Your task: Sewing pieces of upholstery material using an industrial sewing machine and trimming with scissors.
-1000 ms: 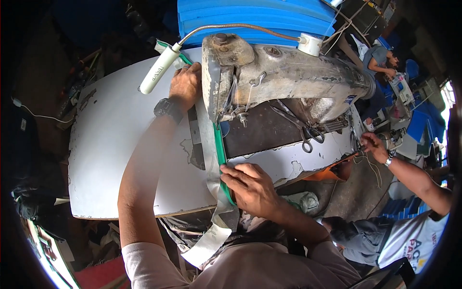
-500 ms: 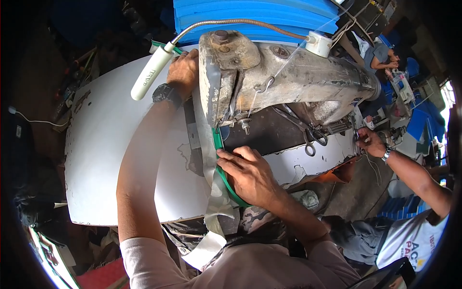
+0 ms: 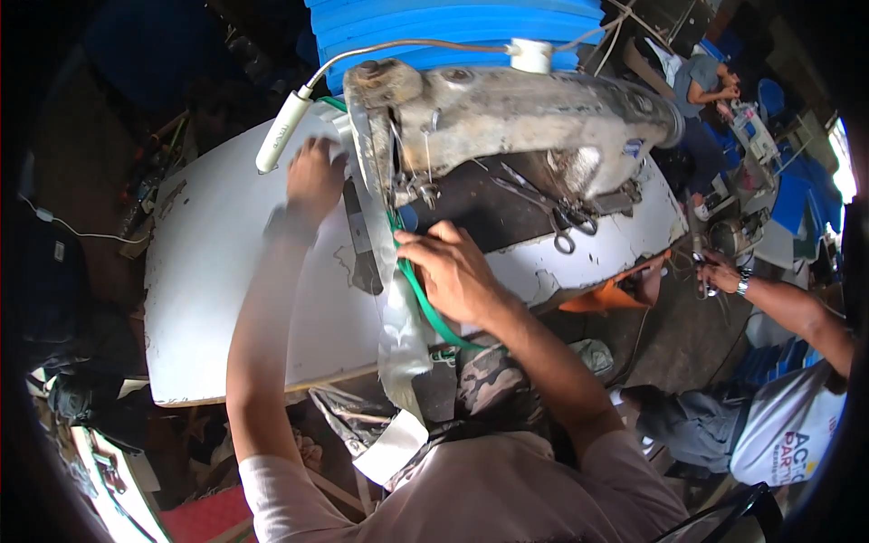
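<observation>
Below the head of a worn sewing machine (image 3: 534, 113), a green strip (image 3: 424, 300) runs beside a grey strip (image 3: 396, 330) on the desk (image 3: 217, 308). Doing this well, I judge, takes light, even guidance, edges aligned. My right hand (image 3: 457, 276) rests its fingers (image 3: 419, 245) close together on the green; whether they pinch, I cannot tell. My left hand (image 3: 313, 183), blurred beside the machine, shows no readable grip.

Head-worn cam, L of side-by-side pair: wide fisheye, upright, unmirrored. Looks down from above onto surface (image 3: 222, 317), L hand (image 3: 315, 178) & R hand (image 3: 453, 274) at close range; sewing machine (image 3: 525, 113) upper ctr.; co-worker (image 3: 777, 427) farther off, R periphery. Straight edges bow twd. dark rim.
</observation>
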### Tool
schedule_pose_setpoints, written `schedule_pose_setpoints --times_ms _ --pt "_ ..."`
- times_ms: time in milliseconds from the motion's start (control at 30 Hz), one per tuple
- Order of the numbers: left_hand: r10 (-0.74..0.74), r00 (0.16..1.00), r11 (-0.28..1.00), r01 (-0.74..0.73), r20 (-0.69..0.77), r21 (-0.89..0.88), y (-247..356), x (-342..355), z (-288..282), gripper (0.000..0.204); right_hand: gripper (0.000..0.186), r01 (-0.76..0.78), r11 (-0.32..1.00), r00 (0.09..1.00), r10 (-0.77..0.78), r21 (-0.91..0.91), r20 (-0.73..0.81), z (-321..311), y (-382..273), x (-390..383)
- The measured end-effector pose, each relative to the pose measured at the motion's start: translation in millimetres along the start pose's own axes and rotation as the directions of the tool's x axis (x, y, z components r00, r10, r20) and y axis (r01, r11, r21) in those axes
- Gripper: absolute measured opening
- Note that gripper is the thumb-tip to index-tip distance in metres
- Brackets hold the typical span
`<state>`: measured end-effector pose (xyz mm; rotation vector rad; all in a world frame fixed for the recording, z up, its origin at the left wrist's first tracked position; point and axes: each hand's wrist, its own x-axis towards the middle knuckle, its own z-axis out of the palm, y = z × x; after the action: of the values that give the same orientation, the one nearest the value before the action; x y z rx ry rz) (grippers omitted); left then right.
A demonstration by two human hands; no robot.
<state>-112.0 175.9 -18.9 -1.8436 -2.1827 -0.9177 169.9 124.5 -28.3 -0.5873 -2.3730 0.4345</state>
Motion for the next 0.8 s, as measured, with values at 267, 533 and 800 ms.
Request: schedule_pose_setpoints --times_ms 267,533,800 --pt "0.116 0.989 0.958 -0.088 0.088 -0.272 149 -251 -101 0.023 0.038 0.179 0.984 0.984 -0.179 0.004 -0.001 -14 6 -20" --pt "-0.239 0.932 0.754 0.355 0.272 -0.553 174 -369 -78 0.019 0.019 0.045 0.995 0.966 -0.023 0.084 -0.256 -43 -73 -107" --pt "0.627 0.614 0.569 0.060 0.480 -0.820 224 -370 -204 0.038 0.038 -0.485 0.253 0.859 -0.040 0.837 0.510 -76 -160 -180"
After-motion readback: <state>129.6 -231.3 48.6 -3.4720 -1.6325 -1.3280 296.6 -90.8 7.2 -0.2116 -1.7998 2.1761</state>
